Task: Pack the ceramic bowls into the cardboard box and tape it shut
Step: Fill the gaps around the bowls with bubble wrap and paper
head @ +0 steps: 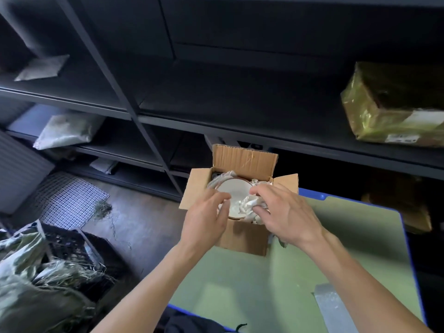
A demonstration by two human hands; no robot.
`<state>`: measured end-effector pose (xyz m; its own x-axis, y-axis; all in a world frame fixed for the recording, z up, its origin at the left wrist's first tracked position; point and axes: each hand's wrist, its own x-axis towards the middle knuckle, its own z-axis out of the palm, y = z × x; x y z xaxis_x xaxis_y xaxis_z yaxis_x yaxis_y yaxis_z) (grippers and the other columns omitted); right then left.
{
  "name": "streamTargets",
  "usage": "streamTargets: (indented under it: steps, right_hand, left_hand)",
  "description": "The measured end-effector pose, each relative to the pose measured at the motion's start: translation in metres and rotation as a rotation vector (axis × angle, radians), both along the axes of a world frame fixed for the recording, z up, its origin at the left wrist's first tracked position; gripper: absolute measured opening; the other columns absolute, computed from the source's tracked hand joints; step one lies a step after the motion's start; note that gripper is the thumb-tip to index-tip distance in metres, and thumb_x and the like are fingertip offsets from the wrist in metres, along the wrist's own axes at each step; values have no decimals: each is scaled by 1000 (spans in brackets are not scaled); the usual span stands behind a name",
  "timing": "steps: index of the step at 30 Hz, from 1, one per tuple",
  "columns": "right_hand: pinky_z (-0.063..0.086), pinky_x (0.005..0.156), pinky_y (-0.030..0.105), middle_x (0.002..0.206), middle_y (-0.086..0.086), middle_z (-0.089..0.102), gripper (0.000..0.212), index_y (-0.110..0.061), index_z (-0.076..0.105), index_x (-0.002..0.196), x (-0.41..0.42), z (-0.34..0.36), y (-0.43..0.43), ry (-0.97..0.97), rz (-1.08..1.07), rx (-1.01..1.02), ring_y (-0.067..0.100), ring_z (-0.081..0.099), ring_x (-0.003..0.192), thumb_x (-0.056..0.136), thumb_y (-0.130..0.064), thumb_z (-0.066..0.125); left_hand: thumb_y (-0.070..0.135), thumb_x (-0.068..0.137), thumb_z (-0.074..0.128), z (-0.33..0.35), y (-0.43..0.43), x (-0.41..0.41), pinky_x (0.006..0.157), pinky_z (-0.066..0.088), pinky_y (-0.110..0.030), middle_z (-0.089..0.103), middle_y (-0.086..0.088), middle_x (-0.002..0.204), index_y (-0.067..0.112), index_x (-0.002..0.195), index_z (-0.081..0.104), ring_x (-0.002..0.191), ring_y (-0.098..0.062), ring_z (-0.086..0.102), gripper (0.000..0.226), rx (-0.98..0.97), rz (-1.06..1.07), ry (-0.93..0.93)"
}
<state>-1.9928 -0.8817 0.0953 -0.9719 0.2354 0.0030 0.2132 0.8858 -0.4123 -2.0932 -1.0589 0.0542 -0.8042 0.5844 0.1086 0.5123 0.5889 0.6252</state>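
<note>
An open cardboard box [242,236] stands at the far left corner of a green work surface [240,284], its flaps spread outward. Inside lies a white ceramic bowl [234,189] with a brown rim, surrounded by crumpled white wrapping paper [249,207]. My left hand [206,217] reaches over the box's near left edge, fingers curved and touching the bowl's rim. My right hand [286,215] pinches the crumpled paper at the bowl's right side. Any bowls underneath are hidden.
A strip of bubble wrap [334,306] lies on the surface's near right. Dark shelving behind holds a taped parcel [394,104] at right and padded bags [67,131] at left. A wire grid [69,200] and crates with straw [60,265] sit on the floor at left.
</note>
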Motion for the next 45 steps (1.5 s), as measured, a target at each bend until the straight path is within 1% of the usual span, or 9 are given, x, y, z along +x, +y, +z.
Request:
streamTargets:
  steps: [4,9,13,18,22,28,33,39,45]
  right_hand:
    - [49,78,35,119,-15,60,23,-29,57,117,-15,-17,0,-35,-20,34,11,46,120,94,-29,57]
    - [47,73,33,109,-11,55,22,-29,64,112,-37,-30,0,12,-78,33,13,45,106,91,-25,63]
    - [47,75,32,102,-11,55,20,-29,66,110,-57,-35,5,60,-134,32,13,45,101,91,-24,65]
    - [47,75,31,107,-14,59,20,-28,65,113,-89,-37,6,104,-127,72,12,46,103,93,-27,63]
    - [50,67,33,105,-10,52,20,-27,66,112,-119,-42,-1,132,-80,83,13,47,104,92,-24,64]
    - [55,64,35,100,-7,55,12,-19,67,102,-142,-59,-16,111,123,181,16,49,98,91,-13,64]
    - [56,65,37,95,-5,62,18,-18,69,101,-142,-76,-7,193,209,156,19,51,93,87,-7,66]
    - [57,61,36,93,1,63,28,-14,68,99,-143,-81,-2,222,307,198,22,56,90,80,7,64]
    - [57,59,32,99,3,61,19,-11,65,103,-127,-79,-4,285,276,262,20,60,87,93,-5,51]
  left_hand:
    - [30,97,53,-12,2,-36,66,40,-28,42,8,96,25,125,63,88,-13,46,31,-180,47,98]
    - [22,89,64,-22,22,-71,59,39,-25,42,1,88,15,91,62,80,-19,47,8,-262,8,272]
    - [12,79,76,-26,30,-78,49,46,-32,47,-1,77,18,65,59,67,-19,47,23,-259,-30,363]
    - [12,95,58,-44,20,-72,66,43,-27,48,3,94,16,87,71,90,-20,44,16,-145,-18,294]
    - [7,93,56,-43,9,-63,70,46,-32,50,0,104,16,114,70,90,-22,44,27,-102,-47,309]
    - [17,94,57,-43,3,-63,51,44,-29,43,2,89,16,89,70,81,-16,41,13,-150,59,231]
    - [22,94,57,-38,11,-69,50,44,-33,43,6,84,16,84,67,78,-17,46,15,-161,111,138]
    - [14,94,55,-35,12,-72,51,41,-26,48,3,90,13,84,65,87,-18,49,14,-145,5,220]
    - [9,90,61,-34,13,-78,63,50,-30,61,4,100,17,95,66,85,-20,49,10,-176,-145,356]
